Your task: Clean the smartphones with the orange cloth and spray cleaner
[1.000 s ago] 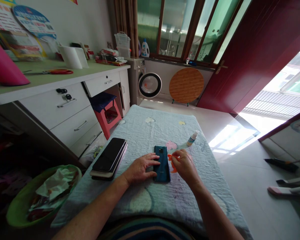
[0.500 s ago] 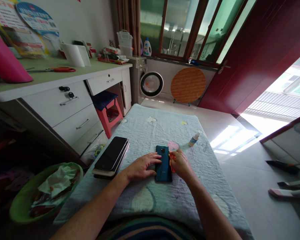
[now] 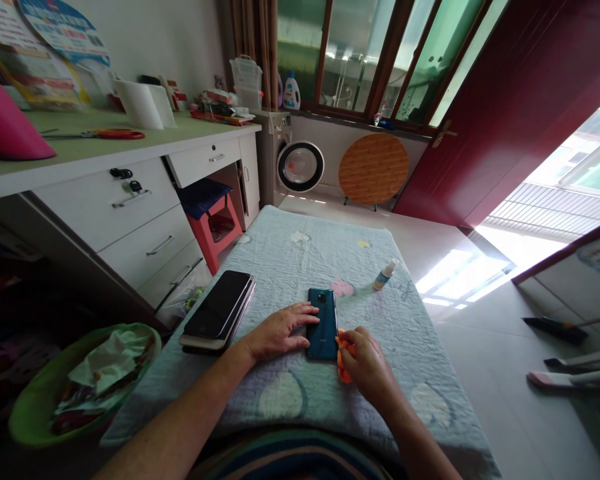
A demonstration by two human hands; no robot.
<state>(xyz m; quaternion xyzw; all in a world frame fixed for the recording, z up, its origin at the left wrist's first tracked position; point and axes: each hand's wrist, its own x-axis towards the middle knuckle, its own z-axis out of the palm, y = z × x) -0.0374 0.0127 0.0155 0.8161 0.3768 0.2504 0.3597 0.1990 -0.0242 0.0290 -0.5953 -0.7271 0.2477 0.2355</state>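
Observation:
A dark teal phone (image 3: 323,319) lies back-up on a pale blue quilted cloth (image 3: 300,267). My left hand (image 3: 280,331) rests flat with fingers spread, its fingertips on the phone's left edge. My right hand (image 3: 363,360) is closed round a small orange cloth (image 3: 342,353), pressed against the phone's lower right corner. A stack of dark phones (image 3: 217,311) lies to the left on the cloth. A small spray bottle (image 3: 384,275) lies at the right, beyond the teal phone.
A green basin (image 3: 80,387) with crumpled paper sits low at the left. White drawers (image 3: 145,220) and a desk stand along the left wall, with a red stool (image 3: 213,223) beneath. A washing machine (image 3: 293,163) and a round wooden tabletop (image 3: 373,170) stand at the back.
My right hand with the orange cloth has slid down along the phone's right side, from near its top to its lower corner. The left hand has stayed on the phone.

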